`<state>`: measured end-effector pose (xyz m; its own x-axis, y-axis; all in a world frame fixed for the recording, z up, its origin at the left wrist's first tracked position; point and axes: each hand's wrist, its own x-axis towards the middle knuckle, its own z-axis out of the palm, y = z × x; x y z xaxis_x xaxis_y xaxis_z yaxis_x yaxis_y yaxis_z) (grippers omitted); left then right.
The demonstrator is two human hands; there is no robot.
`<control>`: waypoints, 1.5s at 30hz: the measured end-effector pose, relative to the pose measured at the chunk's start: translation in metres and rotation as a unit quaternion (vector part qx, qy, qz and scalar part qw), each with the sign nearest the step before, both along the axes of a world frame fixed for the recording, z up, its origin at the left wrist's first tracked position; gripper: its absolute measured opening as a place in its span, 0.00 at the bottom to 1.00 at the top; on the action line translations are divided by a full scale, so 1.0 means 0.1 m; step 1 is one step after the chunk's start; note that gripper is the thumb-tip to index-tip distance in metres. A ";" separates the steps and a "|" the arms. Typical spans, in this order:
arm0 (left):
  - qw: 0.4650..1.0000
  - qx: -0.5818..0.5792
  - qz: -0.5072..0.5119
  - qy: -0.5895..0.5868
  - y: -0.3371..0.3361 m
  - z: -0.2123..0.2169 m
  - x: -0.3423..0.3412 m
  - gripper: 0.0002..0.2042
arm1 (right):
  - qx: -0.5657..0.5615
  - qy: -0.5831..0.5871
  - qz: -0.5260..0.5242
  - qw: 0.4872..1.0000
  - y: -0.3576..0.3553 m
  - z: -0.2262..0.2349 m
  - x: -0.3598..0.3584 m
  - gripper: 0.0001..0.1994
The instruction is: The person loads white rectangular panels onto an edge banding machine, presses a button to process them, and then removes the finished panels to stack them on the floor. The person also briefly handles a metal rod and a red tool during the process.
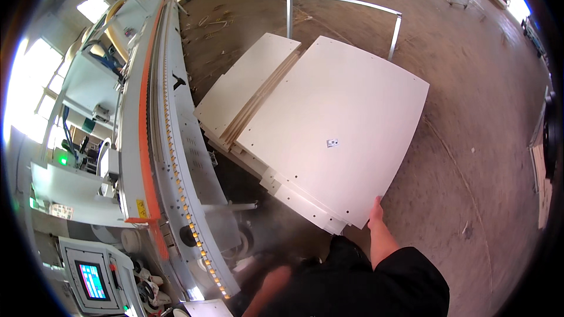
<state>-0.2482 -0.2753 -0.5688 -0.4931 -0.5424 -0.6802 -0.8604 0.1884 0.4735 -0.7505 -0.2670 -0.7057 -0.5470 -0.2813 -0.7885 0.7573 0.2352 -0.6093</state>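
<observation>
workshop w/ a bare concrete floor (482, 158), dusty, bits of scrap strewn far off. long edge machine (164, 135) runs up your left side, orange strip along it, row of small rollers on its feed rail, control screen (92, 280) glowing at lower left. windows (94, 7) bright behind it.

in front of you: stack of white panels (247, 91) on a low cart, a metal frame (343, 1) standing up at its far end. top panel (338, 129) is the big one, lying flat but skewed vs the ones under it, so the lower boards stick out to the left & along the near edge. small sticker near its middle, tiny drilled holes along its edges.

your right hand (376, 210) is at the near right corner of the top panel, touching its edge, thumb side up; fingers look tucked under the corner, so can't tell if they're clamped on it or just resting there. black sleeve pushed up on that arm.

your left hand (276, 282) is low, near your body, just right of the machine's end, blurred; can't tell if it's spread or closed, doesn't seem to hold anything. well apart from the panels.
</observation>
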 end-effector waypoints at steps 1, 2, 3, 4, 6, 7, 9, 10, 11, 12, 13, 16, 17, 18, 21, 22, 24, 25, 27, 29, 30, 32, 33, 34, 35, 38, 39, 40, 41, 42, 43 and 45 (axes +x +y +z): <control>0.999 -0.021 -0.031 0.023 -0.13 -0.03 -0.07 0.15 | 0.020 0.004 0.006 1.000 0.06 0.00 -0.01 0.40; 0.996 -0.044 -0.061 0.047 -0.25 -0.07 -0.14 0.13 | 0.038 0.010 0.011 0.999 0.12 -0.02 -0.04 0.40; 0.984 -0.105 -0.116 0.089 -0.40 -0.30 -0.11 0.11 | 0.034 0.013 0.017 0.999 0.26 -0.12 -0.07 0.40; 0.963 -0.161 -0.170 0.133 -0.51 -0.44 -0.13 0.10 | 0.034 0.018 0.022 0.999 0.48 -0.28 -0.14 0.40; 0.966 -0.138 -0.191 0.105 -0.93 -0.44 -0.46 0.07 | 0.060 0.041 0.044 0.996 0.62 -0.28 -0.28 0.40; 0.975 -0.122 -0.146 0.116 -1.15 -0.54 -0.51 0.08 | 0.085 0.055 0.061 0.993 0.77 -0.14 -0.34 0.40; 0.983 -0.117 -0.124 0.063 -1.61 -0.48 -0.79 0.11 | 0.075 0.064 0.073 0.992 0.90 -0.05 -0.50 0.40; 0.980 -0.130 -0.149 0.000 -1.98 -0.20 -1.13 0.15 | 0.037 0.058 0.065 0.995 1.17 -0.28 -0.66 0.41; 0.989 -0.139 -0.051 -0.021 -2.28 -0.16 -1.31 0.15 | 0.000 0.053 0.059 0.997 1.42 -0.50 -0.83 0.41; 0.986 -0.147 0.057 -0.045 -2.52 -0.15 -1.38 0.15 | 0.014 0.039 0.079 0.996 1.53 -0.56 -0.99 0.41; 0.970 -0.222 0.094 -0.030 -2.80 -0.19 -1.44 0.17 | 0.030 0.027 0.091 0.995 1.66 -0.58 -1.14 0.40; 0.880 -0.434 0.185 -0.048 -3.43 -0.46 -1.53 0.22 | 0.046 0.047 0.086 0.994 1.72 -0.48 -1.42 0.41; 0.886 -0.415 0.197 -0.057 -3.61 -0.55 -1.59 0.23 | 0.046 0.063 0.078 0.994 1.67 -0.39 -1.53 0.41; 0.891 -0.394 0.213 -0.070 -3.75 -0.64 -1.59 0.24 | 0.063 0.101 0.076 0.990 1.54 -0.29 -1.61 0.42; 0.937 -0.277 0.212 -0.009 -4.13 -0.98 -1.44 0.24 | 0.118 0.156 0.071 0.978 1.10 -0.01 -1.79 0.43; 0.942 -0.251 0.223 -0.006 -4.20 -1.05 -1.45 0.27 | 0.148 0.144 0.062 0.976 1.05 -0.09 -1.88 0.44; 0.953 -0.216 0.209 -0.042 -4.21 -0.96 -1.70 0.30 | 0.183 0.145 0.026 0.972 1.18 -0.22 -1.93 0.44; 0.954 -0.206 0.213 -0.034 -4.20 -0.98 -1.66 0.31 | 0.179 0.155 0.019 0.971 1.12 -0.26 -1.90 0.44; 0.957 -0.187 0.221 -0.014 -4.18 -0.97 -1.53 0.32 | 0.178 0.163 0.007 0.971 1.13 -0.25 -1.91 0.43; 0.961 -0.178 0.208 -0.038 -4.05 -1.02 -1.26 0.32 | 0.176 0.151 0.003 0.973 1.12 -0.16 -1.90 0.42; 0.963 -0.174 0.202 -0.049 -3.97 -1.05 -1.13 0.32 | 0.175 0.146 0.002 0.974 1.15 -0.08 -1.89 0.41; 0.969 -0.141 0.197 -0.049 -3.79 -0.97 -0.94 0.26 | 0.179 0.132 -0.007 0.975 1.26 0.10 -1.79 0.41; 0.974 -0.144 0.172 -0.032 -3.65 -0.93 -0.76 0.23 | 0.198 0.136 -0.005 0.971 1.32 0.22 -1.73 0.39; 0.977 -0.150 0.148 -0.014 -3.53 -0.88 -0.61 0.21 | 0.212 0.142 -0.002 0.967 1.36 0.38 -1.69 0.38; 0.974 -0.205 0.071 -0.065 -3.39 -0.85 -0.42 0.15 | 0.224 0.148 0.003 0.963 1.43 0.45 -1.66 0.37; 0.940 -0.204 0.270 -0.041 -2.85 -0.44 -0.34 0.36 | 0.116 0.195 -0.021 0.974 1.74 0.56 -1.52 0.34; 0.937 -0.180 0.287 -0.081 -2.70 -0.29 -0.27 0.37 | 0.108 0.181 -0.032 0.977 1.72 0.69 -1.49 0.33; 0.932 -0.156 0.304 -0.122 -2.53 -0.14 -0.18 0.38 | 0.098 0.168 -0.041 0.980 1.67 0.91 -1.39 0.32; 0.922 -0.149 0.327 -0.143 -2.32 -0.14 -0.02 0.39 | 0.090 0.152 -0.051 0.983 1.65 1.11 -1.31 0.31; 0.911 -0.139 0.352 -0.163 -2.11 -0.14 0.15 0.39 | 0.110 0.151 -0.030 0.982 1.65 1.26 -1.28 0.31; 0.906 -0.142 0.375 -0.136 -1.85 -0.09 0.27 0.39 | 0.131 0.150 -0.006 0.980 1.64 1.38 -1.26 0.30; 0.913 -0.115 0.369 -0.130 -1.47 0.19 0.30 0.32 | 0.163 0.165 0.040 0.972 1.75 1.33 -1.27 0.30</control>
